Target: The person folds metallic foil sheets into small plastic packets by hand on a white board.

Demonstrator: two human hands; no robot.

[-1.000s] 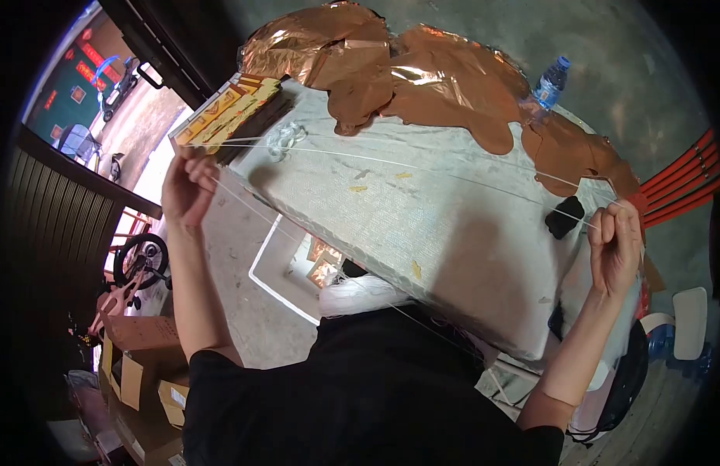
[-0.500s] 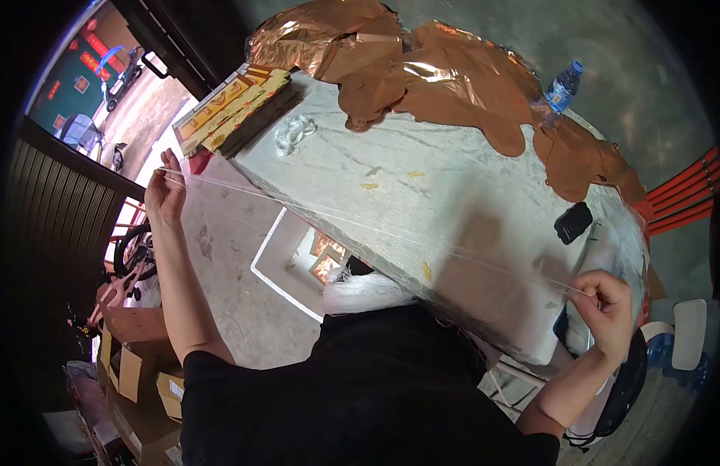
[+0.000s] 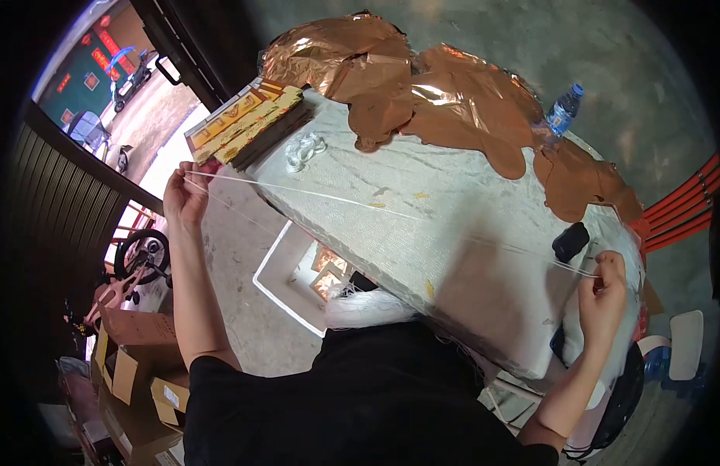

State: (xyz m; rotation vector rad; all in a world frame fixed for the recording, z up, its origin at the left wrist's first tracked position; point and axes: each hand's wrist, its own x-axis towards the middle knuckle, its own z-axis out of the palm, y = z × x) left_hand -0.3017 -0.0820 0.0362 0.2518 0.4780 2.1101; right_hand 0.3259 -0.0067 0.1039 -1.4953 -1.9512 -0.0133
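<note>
A thin clear string (image 3: 391,216) is stretched taut across the table between my two hands. My left hand (image 3: 185,194) pinches one end off the table's left corner. My right hand (image 3: 602,291) pinches the other end near the right edge, beside a black phone (image 3: 570,241). A second strand runs from my left hand down to a white bundle of string (image 3: 367,307) at my chest. The table (image 3: 453,256) has a pale marbled top.
Crumpled copper foil sheets (image 3: 422,93) cover the far side. A stack of yellow-red printed packs (image 3: 247,120) and a small coil of clear string (image 3: 304,147) lie at the far left corner. A water bottle (image 3: 563,109) stands at the back. Cardboard boxes (image 3: 135,365) sit on the floor.
My left hand came back in toward the table corner and my right hand rose toward the phone, keeping the string taut; a second ago both hands were higher and farther apart.
</note>
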